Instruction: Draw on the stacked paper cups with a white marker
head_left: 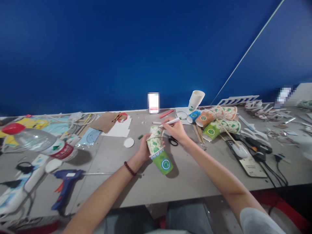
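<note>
My left hand (144, 150) grips a stack of patterned paper cups (159, 150), a white-and-green cup nested over a green one, held tilted above the grey table (195, 175). My right hand (176, 130) is closed round a white marker pen (170, 122) whose tip points at the upper cup. A beaded bracelet sits on my left wrist. Black scissors (173, 141) lie just under my right hand.
More paper cups (214, 120) and wooden sticks lie to the right, with a white cup stack (196, 99) behind. A blue glue gun (65, 182) and a water bottle (41, 143) sit at left. Cables, a phone (246, 159) and cut paper pieces fill the right side.
</note>
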The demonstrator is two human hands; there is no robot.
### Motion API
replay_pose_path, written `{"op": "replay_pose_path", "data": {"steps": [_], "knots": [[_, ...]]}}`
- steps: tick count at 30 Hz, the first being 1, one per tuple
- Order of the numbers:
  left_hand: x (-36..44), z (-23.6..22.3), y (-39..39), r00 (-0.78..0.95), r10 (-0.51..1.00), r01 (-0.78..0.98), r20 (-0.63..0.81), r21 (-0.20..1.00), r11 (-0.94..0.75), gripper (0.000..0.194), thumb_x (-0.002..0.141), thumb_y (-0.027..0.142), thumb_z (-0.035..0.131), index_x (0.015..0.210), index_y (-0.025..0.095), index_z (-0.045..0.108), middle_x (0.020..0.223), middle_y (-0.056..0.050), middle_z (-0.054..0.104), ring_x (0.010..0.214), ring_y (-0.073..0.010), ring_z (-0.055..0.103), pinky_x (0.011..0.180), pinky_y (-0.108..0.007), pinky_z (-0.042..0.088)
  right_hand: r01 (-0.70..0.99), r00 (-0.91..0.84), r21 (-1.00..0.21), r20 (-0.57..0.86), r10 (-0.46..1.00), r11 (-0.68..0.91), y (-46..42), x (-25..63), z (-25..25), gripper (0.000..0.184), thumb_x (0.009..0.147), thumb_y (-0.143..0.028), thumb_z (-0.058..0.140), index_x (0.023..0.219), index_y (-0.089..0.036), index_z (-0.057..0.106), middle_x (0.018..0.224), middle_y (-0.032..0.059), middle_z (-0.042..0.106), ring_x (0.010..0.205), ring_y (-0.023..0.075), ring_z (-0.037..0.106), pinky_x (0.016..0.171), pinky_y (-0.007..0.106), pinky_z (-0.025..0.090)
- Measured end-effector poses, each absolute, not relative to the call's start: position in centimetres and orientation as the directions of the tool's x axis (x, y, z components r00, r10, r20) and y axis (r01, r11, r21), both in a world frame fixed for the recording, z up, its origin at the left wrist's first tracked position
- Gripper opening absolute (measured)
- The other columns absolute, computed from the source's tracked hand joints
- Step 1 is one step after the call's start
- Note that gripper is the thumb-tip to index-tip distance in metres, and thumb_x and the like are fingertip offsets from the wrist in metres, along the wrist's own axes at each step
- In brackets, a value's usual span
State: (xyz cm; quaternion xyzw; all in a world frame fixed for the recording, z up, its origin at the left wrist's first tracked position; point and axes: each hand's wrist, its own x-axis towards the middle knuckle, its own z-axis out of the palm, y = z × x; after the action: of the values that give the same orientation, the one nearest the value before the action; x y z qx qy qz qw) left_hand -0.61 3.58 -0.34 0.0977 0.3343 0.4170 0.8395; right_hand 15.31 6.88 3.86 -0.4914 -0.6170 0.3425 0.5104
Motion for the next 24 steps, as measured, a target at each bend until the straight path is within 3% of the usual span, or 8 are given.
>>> {"op": "replay_pose_path", "data": {"steps": [6,12,19,24], "knots": [[-0.68,-0.66,3.74,0.439,0.771,-0.653,-0.462,0.426,0.627,0.041,0.08,0.037,0.046,0.094,0.006,0.068,0.075,-0.016,0.071,0.074,-0.0284,0.069,0.077,-0.044,0.055,0.285,-0.021,-0.913,0.299,0.954,0.292,6.87,15.44,3.83,0.013,0.067,-0.024,0.057,0.067,-0.017,0.068,0.069,0.0029,0.067,0.068,0.0173,0.062,0.062,0.027,0.047],[-0.71,-0.72,3.81,0.429,0.774,-0.638,-0.466,0.45,0.625,0.043,0.082,0.038,0.044,0.093,0.005,0.068,0.073,-0.016,0.07,0.07,-0.0276,0.069,0.076,-0.043,0.055,0.229,0.014,-0.935,0.283,0.959,0.272,6.94,15.33,3.72,0.014,0.067,-0.028,0.059,0.071,-0.018,0.067,0.075,0.004,0.068,0.074,0.0199,0.066,0.068,0.03,0.051],[-0.72,-0.4,3.69,0.421,0.777,-0.63,-0.467,0.466,0.621,0.043,0.082,0.037,0.042,0.093,0.005,0.068,0.072,-0.016,0.07,0.07,-0.0281,0.069,0.078,-0.043,0.054,0.285,-0.014,-0.917,0.287,0.958,0.279,6.76,15.43,4.01,0.013,0.067,-0.025,0.057,0.066,-0.017,0.068,0.068,0.0024,0.066,0.067,0.0168,0.061,0.061,0.027,0.047],[-0.82,-0.91,3.86,0.451,0.766,-0.623,-0.458,0.453,0.637,0.042,0.081,0.039,0.044,0.092,0.006,0.068,0.073,-0.015,0.071,0.07,-0.0275,0.069,0.075,-0.041,0.055,0.251,0.014,-0.929,0.286,0.958,0.273,7.0,15.41,3.74,0.013,0.067,-0.026,0.058,0.07,-0.018,0.068,0.075,0.0029,0.069,0.075,0.0195,0.066,0.067,0.029,0.051]]}}
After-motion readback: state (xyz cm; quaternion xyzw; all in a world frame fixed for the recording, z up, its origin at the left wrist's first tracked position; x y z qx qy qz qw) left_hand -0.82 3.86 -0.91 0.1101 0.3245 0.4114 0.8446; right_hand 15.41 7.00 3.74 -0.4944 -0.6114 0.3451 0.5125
